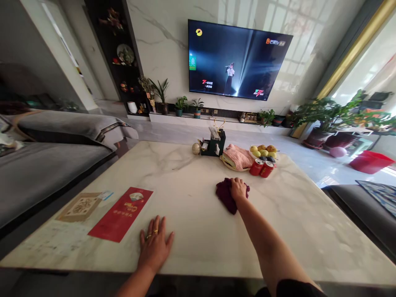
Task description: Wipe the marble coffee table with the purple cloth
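Note:
My right hand is closed on a dark maroon cloth, which lies bunched on the marble-patterned table. My left hand rests flat on the tabletop near the front edge, fingers spread, with rings on it and nothing held. To its upper left lies a long red envelope with gold print. Beyond the cloth stand two red cans, side by side and touching or nearly so.
Behind the cans are a fruit plate and a basket under a pink cloth. A dark green organizer and a small ball stand at the far edge. A brown paper piece lies left. Grey sofas flank the table.

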Tool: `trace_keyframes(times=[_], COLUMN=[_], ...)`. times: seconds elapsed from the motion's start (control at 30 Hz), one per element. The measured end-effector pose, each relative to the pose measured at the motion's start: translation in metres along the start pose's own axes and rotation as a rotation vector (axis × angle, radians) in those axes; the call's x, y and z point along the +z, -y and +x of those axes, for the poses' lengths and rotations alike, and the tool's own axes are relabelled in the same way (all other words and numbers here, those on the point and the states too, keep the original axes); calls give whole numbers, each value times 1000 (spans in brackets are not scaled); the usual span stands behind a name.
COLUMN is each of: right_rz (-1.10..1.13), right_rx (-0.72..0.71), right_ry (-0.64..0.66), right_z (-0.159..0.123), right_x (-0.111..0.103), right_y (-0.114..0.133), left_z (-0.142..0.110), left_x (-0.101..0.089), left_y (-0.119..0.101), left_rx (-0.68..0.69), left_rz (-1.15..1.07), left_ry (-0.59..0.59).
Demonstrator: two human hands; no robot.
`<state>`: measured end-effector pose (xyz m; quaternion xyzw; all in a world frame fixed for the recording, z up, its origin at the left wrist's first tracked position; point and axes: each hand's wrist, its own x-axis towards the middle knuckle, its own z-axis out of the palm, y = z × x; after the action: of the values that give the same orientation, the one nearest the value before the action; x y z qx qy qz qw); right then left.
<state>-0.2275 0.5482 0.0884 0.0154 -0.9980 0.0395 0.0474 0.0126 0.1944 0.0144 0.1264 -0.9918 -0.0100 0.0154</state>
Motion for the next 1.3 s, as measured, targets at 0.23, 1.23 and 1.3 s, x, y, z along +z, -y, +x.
trace_keyframes(times=[0.23,1.23,1.3], right_rz=[8,198,194], right_rx=[65,-329,-309], right_ry=[-39,96,88], right_z=[64,-225,-205], right_x=[3,-6,0], right_y=[4,-24,-22], left_z=[0,0,0], left_x=[2,3,4], left_y=[0,1,1], left_rx=[-17,-12,-14], left_rz=[32,-112,-94], left_ry=[31,-27,-15])
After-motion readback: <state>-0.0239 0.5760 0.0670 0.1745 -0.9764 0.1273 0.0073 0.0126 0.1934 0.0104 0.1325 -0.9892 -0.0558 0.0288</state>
